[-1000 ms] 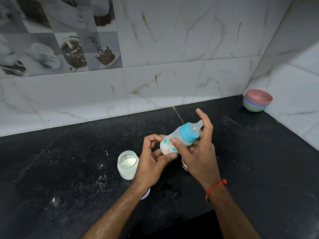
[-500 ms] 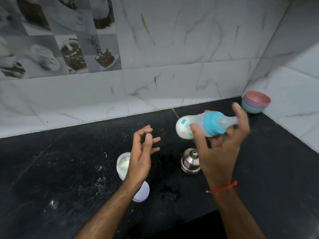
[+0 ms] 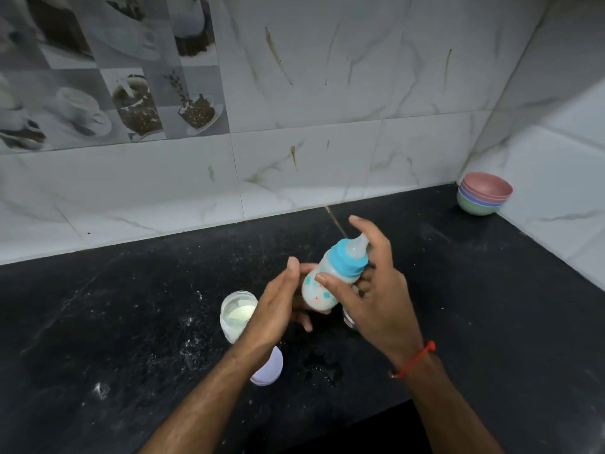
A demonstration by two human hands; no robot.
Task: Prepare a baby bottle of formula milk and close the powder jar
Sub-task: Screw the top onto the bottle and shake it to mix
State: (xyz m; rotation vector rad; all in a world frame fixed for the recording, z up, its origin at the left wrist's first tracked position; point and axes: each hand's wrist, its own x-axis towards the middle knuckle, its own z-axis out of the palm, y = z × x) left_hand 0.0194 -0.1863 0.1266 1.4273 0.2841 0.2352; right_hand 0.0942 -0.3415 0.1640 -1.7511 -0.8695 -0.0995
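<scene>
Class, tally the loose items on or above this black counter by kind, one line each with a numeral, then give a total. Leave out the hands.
Baby bottle with blue collar: 1
Open clear jar of pale powder: 1
Lilac round lid: 1
Stacked pastel bowls: 4 rims visible
Small steel vessel, mostly hidden: 1
Total: 8

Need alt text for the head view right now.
Right hand grips a tilted baby bottle with its blue collar on; left hand is open beside it. The powder jar stands open on the black counter.
</scene>
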